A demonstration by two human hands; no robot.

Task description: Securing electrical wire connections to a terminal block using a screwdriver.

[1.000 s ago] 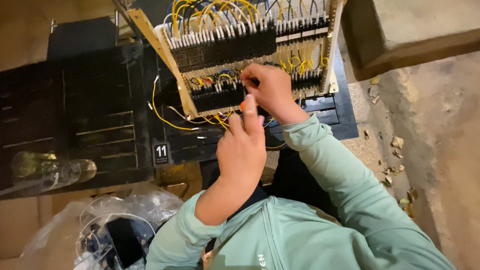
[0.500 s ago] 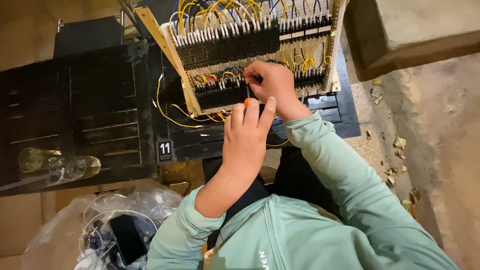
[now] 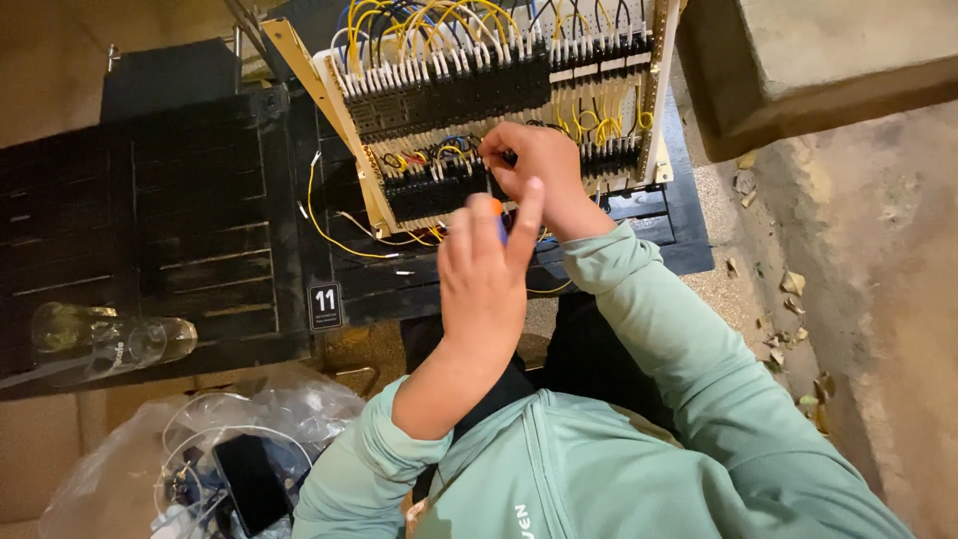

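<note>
black slatted table [image 3: 190, 210] on dusty concrete floor [image 3: 868, 269], dim light.

Both arms reach forward from the body in pale green sleeves, the left pushed up to bare the forearm. The left hand [image 3: 486, 268] is raised, back toward the camera, fingers curled in a closed grip with the index finger stretched upward. The right hand [image 3: 537, 165] lies just beyond it, wrist bent, fingertips pinched together.

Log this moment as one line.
left hand: grips screwdriver | right hand: pinches at terminal board | yellow wires above
</note>
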